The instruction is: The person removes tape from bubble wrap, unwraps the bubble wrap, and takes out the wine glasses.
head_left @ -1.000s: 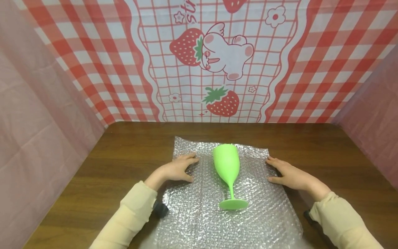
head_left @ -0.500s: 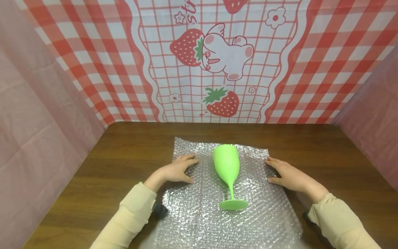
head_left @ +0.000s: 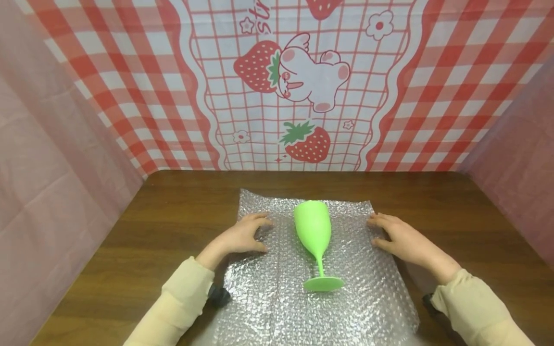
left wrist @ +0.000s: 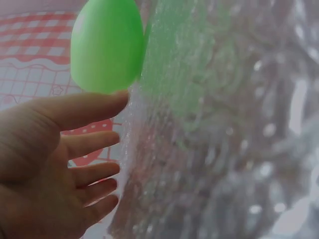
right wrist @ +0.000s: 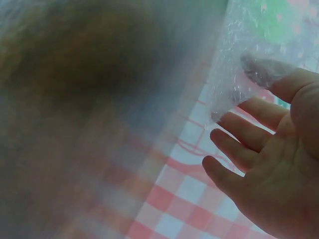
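Observation:
A bright green plastic goblet (head_left: pixel 312 228) lies on its side on a sheet of bubble wrap (head_left: pixel 281 307), its round base towards me. My left hand (head_left: pixel 242 235) is over the sheet's left edge with fingers spread. In the left wrist view, the thumb and fingertips of that hand (left wrist: pixel 45 169) reach the wrap's edge. At the right edge is my right hand (head_left: pixel 409 240), fingers loosely bent and thumb apart. In the right wrist view, clear wrap (right wrist: pixel 232 69) covers the right thumb tip and some fingertips. Neither hand touches the goblet.
The sheet lies on a dark brown wooden table (head_left: pixel 143 240). A red-and-white checked cloth (head_left: pixel 173 96) with strawberries hangs behind it, and pink curtains (head_left: pixel 56 144) flank both sides. Dark devices (head_left: pixel 218 295) sit under the wrists.
The head view has shifted slightly, so the scene sits a little further left. My right hand has lifted slightly at the wrap's edge. The goblet still lies in its place on the sheet.

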`<act>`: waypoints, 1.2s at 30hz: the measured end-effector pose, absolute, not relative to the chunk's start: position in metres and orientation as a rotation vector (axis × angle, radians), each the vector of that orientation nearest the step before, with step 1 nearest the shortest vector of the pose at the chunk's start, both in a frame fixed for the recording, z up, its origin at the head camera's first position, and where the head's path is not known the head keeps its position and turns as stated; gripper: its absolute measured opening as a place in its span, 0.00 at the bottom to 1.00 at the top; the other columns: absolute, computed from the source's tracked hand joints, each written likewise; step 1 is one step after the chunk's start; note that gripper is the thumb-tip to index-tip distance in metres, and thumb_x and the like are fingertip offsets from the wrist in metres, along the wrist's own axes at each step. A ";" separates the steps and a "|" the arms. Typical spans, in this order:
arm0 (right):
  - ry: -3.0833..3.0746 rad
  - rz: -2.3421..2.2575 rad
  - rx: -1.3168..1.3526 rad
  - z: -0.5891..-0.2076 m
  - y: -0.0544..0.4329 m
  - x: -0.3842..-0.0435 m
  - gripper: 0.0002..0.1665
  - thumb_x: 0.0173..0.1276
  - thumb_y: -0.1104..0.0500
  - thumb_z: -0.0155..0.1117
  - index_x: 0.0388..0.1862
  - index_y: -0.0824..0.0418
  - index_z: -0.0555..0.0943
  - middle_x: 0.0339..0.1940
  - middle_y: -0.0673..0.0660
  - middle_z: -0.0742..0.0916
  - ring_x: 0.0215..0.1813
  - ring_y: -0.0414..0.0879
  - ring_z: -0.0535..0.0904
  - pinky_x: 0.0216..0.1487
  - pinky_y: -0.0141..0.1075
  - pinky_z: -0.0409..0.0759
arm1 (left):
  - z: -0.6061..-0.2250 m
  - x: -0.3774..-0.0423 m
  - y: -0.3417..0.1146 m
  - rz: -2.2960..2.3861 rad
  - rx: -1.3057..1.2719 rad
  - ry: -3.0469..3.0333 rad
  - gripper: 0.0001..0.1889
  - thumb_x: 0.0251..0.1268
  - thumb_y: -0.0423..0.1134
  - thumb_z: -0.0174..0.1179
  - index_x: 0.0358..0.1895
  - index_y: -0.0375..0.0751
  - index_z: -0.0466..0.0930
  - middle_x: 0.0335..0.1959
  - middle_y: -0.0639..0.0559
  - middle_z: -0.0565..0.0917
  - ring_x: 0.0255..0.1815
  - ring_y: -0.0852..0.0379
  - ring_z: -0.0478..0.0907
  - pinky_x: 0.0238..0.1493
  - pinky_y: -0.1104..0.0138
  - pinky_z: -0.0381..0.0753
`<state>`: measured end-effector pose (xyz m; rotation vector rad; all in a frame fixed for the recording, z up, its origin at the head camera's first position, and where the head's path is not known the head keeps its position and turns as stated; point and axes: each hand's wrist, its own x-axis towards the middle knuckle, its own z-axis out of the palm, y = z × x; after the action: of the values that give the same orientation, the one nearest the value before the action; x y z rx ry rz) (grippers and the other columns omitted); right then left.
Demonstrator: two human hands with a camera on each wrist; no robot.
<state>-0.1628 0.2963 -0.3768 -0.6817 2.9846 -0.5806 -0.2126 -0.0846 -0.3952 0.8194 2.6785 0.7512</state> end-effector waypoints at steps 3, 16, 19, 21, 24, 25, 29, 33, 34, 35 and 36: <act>2.996 -0.596 -0.695 -0.370 0.292 -0.162 0.29 0.61 0.57 0.61 0.58 0.70 0.71 0.60 0.69 0.73 0.64 0.68 0.60 0.61 0.60 0.59 | -0.391 -0.213 -0.087 0.829 0.784 2.745 0.33 0.45 0.40 0.67 0.60 0.40 0.70 0.67 0.37 0.60 0.68 0.38 0.53 0.63 0.41 0.54; 2.711 -1.019 -0.584 -0.319 0.261 -0.145 0.39 0.68 0.45 0.51 0.70 0.61 0.53 0.66 0.66 0.67 0.64 0.65 0.63 0.57 0.59 0.67 | -0.384 -0.211 -0.101 1.201 0.183 2.736 0.53 0.49 0.43 0.65 0.70 0.33 0.35 0.69 0.29 0.47 0.68 0.33 0.48 0.65 0.44 0.52; 2.668 -1.055 -0.606 -0.309 0.257 -0.141 0.35 0.69 0.48 0.50 0.69 0.60 0.55 0.65 0.65 0.68 0.62 0.63 0.66 0.56 0.55 0.70 | -0.388 -0.211 -0.103 1.260 0.132 2.668 0.53 0.50 0.44 0.64 0.70 0.30 0.33 0.67 0.26 0.52 0.66 0.33 0.55 0.64 0.45 0.57; 2.603 -1.137 -0.633 -0.304 0.255 -0.139 0.32 0.69 0.51 0.50 0.68 0.60 0.58 0.64 0.64 0.70 0.62 0.60 0.68 0.56 0.48 0.73 | -0.392 -0.210 -0.105 1.298 0.092 2.625 0.54 0.51 0.44 0.64 0.69 0.29 0.31 0.63 0.24 0.58 0.61 0.33 0.63 0.60 0.49 0.65; 2.458 -1.315 -0.713 -0.300 0.251 -0.139 0.27 0.71 0.57 0.49 0.66 0.61 0.60 0.63 0.65 0.70 0.61 0.52 0.71 0.55 0.36 0.74 | -0.396 -0.209 -0.106 1.368 0.029 2.569 0.54 0.52 0.42 0.63 0.69 0.29 0.29 0.56 0.25 0.68 0.44 0.40 0.76 0.46 0.57 0.79; 2.412 -1.369 -0.733 -0.299 0.249 -0.138 0.25 0.71 0.58 0.48 0.65 0.61 0.61 0.62 0.64 0.71 0.60 0.50 0.72 0.55 0.33 0.74 | -0.397 -0.209 -0.106 1.394 0.002 2.546 0.53 0.52 0.42 0.63 0.69 0.30 0.29 0.52 0.28 0.71 0.38 0.45 0.78 0.39 0.61 0.81; 2.314 -1.511 -0.774 -0.293 0.238 -0.136 0.23 0.71 0.61 0.46 0.63 0.66 0.63 0.61 0.67 0.71 0.58 0.44 0.74 0.54 0.31 0.75 | -0.400 -0.208 -0.106 1.456 -0.008 2.496 0.46 0.53 0.39 0.62 0.69 0.30 0.39 0.41 0.37 0.75 0.23 0.56 0.73 0.23 0.68 0.77; 2.357 -1.556 -0.680 -0.290 0.224 -0.133 0.24 0.70 0.59 0.49 0.61 0.69 0.64 0.59 0.68 0.71 0.55 0.45 0.75 0.51 0.33 0.77 | -0.398 -0.206 -0.108 1.498 0.065 2.419 0.44 0.56 0.36 0.59 0.68 0.29 0.38 0.40 0.39 0.78 0.22 0.58 0.73 0.23 0.69 0.76; 2.372 -1.557 -0.650 -0.292 0.221 -0.133 0.25 0.70 0.59 0.49 0.61 0.70 0.63 0.59 0.68 0.71 0.55 0.47 0.75 0.50 0.34 0.78 | -0.398 -0.206 -0.109 1.509 0.090 2.391 0.46 0.56 0.35 0.59 0.69 0.29 0.35 0.40 0.39 0.78 0.22 0.57 0.73 0.24 0.68 0.78; 2.388 -1.554 -0.618 -0.295 0.219 -0.133 0.25 0.70 0.59 0.50 0.62 0.71 0.63 0.60 0.68 0.71 0.55 0.49 0.75 0.49 0.34 0.78 | -0.397 -0.205 -0.111 1.521 0.107 2.367 0.47 0.56 0.34 0.59 0.69 0.30 0.32 0.40 0.39 0.79 0.23 0.57 0.74 0.25 0.68 0.79; 2.407 -1.546 -0.578 -0.298 0.217 -0.134 0.26 0.69 0.58 0.50 0.62 0.71 0.62 0.60 0.68 0.71 0.55 0.52 0.75 0.49 0.35 0.78 | -0.396 -0.205 -0.112 1.526 0.133 2.345 0.47 0.57 0.34 0.58 0.68 0.29 0.29 0.41 0.39 0.79 0.23 0.57 0.75 0.27 0.67 0.79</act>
<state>-0.1337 0.2167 -0.2977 -0.5785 2.4067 -1.5461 -0.2049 -0.1119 -0.3962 0.1326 2.3451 1.5260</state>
